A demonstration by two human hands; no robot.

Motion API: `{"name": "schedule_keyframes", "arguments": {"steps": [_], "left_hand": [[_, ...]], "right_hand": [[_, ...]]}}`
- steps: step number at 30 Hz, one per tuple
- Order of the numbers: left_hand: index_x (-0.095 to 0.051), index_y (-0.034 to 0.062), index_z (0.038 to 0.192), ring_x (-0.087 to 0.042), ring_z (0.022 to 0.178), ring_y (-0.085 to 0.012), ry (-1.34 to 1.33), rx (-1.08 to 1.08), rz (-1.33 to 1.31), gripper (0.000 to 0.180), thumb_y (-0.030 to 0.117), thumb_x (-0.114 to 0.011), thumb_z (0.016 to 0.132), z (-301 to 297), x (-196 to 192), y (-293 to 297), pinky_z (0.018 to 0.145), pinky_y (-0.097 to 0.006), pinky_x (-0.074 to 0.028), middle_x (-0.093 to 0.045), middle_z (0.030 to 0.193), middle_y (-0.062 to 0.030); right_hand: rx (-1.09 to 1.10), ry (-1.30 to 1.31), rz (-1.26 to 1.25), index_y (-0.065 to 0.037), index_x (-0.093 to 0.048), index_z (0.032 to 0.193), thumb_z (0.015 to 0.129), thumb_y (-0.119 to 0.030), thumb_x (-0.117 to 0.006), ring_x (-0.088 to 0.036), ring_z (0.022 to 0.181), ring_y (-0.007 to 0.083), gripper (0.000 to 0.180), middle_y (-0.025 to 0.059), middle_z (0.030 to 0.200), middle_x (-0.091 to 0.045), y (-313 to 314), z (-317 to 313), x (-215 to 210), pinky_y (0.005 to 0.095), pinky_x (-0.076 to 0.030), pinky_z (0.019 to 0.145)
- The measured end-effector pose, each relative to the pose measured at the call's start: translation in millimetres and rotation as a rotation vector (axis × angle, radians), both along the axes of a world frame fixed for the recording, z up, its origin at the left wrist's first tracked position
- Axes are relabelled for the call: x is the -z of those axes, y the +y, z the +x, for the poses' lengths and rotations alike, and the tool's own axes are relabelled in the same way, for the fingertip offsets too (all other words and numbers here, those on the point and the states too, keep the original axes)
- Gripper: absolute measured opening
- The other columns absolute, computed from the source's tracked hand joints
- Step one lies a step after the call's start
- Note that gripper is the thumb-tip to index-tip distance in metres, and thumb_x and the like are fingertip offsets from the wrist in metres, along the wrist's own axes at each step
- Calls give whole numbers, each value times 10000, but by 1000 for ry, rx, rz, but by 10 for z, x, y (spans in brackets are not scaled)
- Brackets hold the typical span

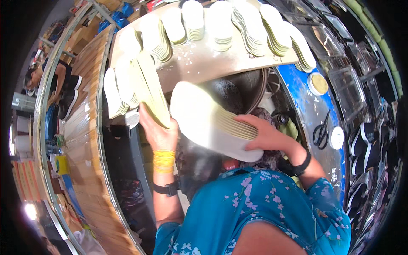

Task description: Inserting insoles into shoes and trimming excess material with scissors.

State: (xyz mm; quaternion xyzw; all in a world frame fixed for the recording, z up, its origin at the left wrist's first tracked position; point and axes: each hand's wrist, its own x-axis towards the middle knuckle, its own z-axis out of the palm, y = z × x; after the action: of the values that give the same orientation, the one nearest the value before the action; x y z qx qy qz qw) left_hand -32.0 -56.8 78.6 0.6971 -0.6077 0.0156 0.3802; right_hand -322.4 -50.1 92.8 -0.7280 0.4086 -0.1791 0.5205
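Note:
My right hand grips a thick stack of insoles at its near right end. The stack is tilted, its top insole white and its pale yellow edges fanned out in steps. My left hand is closed around the lower end of another bundle of pale yellow insoles, which stands up on edge; its fingers are partly hidden behind it. Yellow bands circle my left wrist. The two bundles are close together in front of me, beside the near edge of a board.
Several insole stacks line the board's far and left sides. On the blue table at right are scissors, a round tin and a white lid. Dark shoes fill the far right. A person works beyond the wooden surface.

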Motion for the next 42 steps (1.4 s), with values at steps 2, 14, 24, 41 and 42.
{"name": "schedule_keyframes", "arguments": {"steps": [2, 14, 24, 41, 42], "left_hand": [[-208, -8, 1351, -328, 1215, -428, -142, 28, -102, 824, 53, -633, 648, 101, -224, -116, 1019, -433, -309, -299, 1327, -274], [-157, -2, 1387, -298, 1258, -265, 904, 59, -137, 808, 46, -603, 715, 655, -406, -125, 1042, -366, -231, -291, 1368, -174], [-293, 7, 1336, -495, 1088, -236, 1439, 239, -129, 635, 123, -574, 779, 1032, -207, 37, 942, -345, -370, -479, 1222, -129], [-310, 22, 1338, -469, 1111, -253, 1451, 158, 23, 622, 225, -540, 796, 1028, -107, -38, 953, -339, -341, -468, 1232, -133], [-308, 25, 1339, -464, 1114, -251, 1410, 161, -17, 617, 227, -533, 801, 1018, -109, -31, 955, -340, -339, -465, 1232, -130]], "right_hand": [[-42, -52, 120, -60, -340, 1330, 574, -90, -655, -426, 1200, 237, 819, 120, 1277, -457, -94, -252, -14, 319, -344, 999], [198, -1117, 924, -18, -340, 1328, 624, -171, -691, -512, 1103, 267, 802, 151, 1231, -500, -754, -108, 411, 354, -408, 942], [251, -1302, 687, -40, -426, 1220, 836, -183, -560, -493, 1116, 271, 431, 141, 1205, -507, -2590, 1318, -330, 427, -391, 961], [752, -55, -178, 57, -355, 1271, 758, -224, -653, -495, 1095, 298, 657, 213, 1252, -434, -3510, 2099, 78, 378, -424, 897], [738, -58, -168, 57, -355, 1271, 758, -224, -653, -495, 1095, 298, 657, 213, 1252, -434, -3383, 2172, 18, 378, -424, 897]]}}
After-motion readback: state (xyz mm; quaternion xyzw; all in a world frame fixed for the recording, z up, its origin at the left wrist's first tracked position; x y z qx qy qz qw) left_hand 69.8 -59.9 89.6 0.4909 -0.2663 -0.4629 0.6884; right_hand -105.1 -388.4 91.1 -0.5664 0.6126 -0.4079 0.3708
